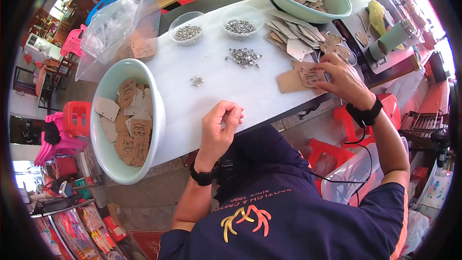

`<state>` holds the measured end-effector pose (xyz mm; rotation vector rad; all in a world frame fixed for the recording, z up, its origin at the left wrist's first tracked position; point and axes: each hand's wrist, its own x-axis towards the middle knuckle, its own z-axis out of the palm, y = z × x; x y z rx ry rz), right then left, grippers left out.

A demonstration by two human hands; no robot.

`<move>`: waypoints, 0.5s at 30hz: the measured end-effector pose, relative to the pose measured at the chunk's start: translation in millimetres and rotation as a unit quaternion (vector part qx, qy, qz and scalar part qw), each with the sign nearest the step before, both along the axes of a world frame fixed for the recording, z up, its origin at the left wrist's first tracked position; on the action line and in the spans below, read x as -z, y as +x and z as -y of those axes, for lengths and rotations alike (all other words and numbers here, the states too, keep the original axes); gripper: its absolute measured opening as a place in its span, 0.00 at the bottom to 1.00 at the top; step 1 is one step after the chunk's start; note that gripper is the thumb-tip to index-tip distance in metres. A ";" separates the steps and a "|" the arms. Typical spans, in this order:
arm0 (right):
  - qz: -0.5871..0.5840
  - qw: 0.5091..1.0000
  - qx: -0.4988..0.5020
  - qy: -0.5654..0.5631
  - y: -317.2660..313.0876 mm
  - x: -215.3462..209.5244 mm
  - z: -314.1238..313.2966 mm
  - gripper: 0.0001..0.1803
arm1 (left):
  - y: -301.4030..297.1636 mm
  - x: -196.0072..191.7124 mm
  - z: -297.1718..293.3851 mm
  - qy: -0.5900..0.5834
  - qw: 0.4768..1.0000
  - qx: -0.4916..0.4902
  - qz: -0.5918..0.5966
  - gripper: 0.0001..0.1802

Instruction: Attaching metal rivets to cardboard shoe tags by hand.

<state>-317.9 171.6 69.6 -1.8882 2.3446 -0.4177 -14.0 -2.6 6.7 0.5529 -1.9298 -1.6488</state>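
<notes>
My right hand [342,78] is at the right of the white tabletop, its thumb and fingers on the right edge of a printed brown cardboard tag [309,74]. That tag overlaps other brown tags [290,82] lying flat. My left hand [221,124] is curled closed above the front edge of the table; whatever its fingers may hold is hidden. Ahead of it lie a few small metal pieces [197,81], and beyond them a larger loose heap of metal pieces [243,58]. Behind my right hand, a stack of cardboard tags [296,36] is fanned out.
A pale green basin [159,130] of tags stands at the left, another basin [349,7] at the far right. Two clear bowls [185,15] [255,12] hold metal pieces. A clear plastic bin [153,12] is at the far left, a green tumbler [397,31] at the right.
</notes>
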 end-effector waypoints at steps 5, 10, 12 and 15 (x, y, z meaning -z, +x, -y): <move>0.076 0.997 -0.010 0.013 3.5 2.3 0.2 0.15 | -0.2 0.9 -0.7 -0.005 1.000 -0.007 0.007 0.09; 0.088 0.996 -0.032 -0.007 6.1 -1.8 -0.7 0.13 | -1.9 1.2 -2.6 -0.031 0.999 -0.021 0.026 0.09; 0.092 0.995 -0.048 -0.001 4.8 -1.4 -2.4 0.14 | -4.5 -1.6 -6.0 -0.030 0.999 -0.033 0.021 0.08; 0.101 0.992 -0.077 -0.002 2.0 2.2 -6.3 0.17 | -5.6 -3.3 -7.6 -0.032 0.998 -0.041 0.029 0.09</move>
